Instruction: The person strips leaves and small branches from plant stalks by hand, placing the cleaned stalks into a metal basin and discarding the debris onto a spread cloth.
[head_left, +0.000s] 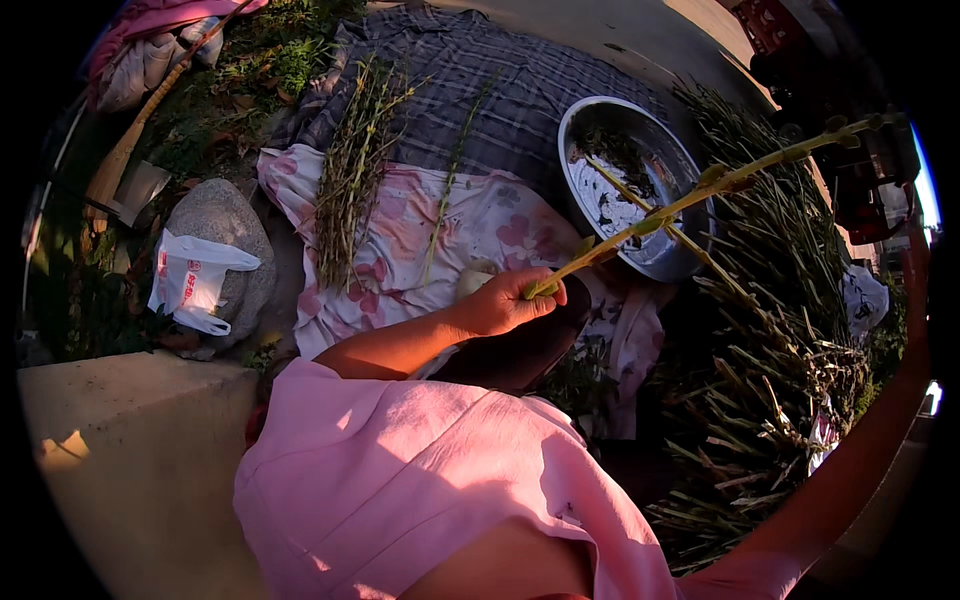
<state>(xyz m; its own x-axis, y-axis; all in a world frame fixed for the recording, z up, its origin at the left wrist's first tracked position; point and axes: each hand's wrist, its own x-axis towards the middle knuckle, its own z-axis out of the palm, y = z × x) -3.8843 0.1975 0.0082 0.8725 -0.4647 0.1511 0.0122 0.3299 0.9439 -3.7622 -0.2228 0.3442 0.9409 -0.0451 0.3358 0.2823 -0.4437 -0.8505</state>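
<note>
My left hand (517, 300) grips the lower end of a thick green-yellow plant stalk (697, 191). The stalk slants up to the right, with small leaf buds along it and a thinner stem crossing it. My right arm (840, 480) reaches up along the right rim, where the hand is lost in shadow. Below the stalk stands a metal basin (574, 180) with dark plant bits (619, 154) inside. Left of it, a bundle of stalks (349, 180) and one slender stem (450, 176) lie on a floral cloth (409, 202).
A large heap of cut stalks (780, 247) fills the right side. A dark plaid cloth (480, 82) spreads beyond the floral one. On the left, a white plastic bag (199, 277) rests on a boulder (225, 214), with a straw broom (120, 161) behind and a concrete block (150, 420) in front.
</note>
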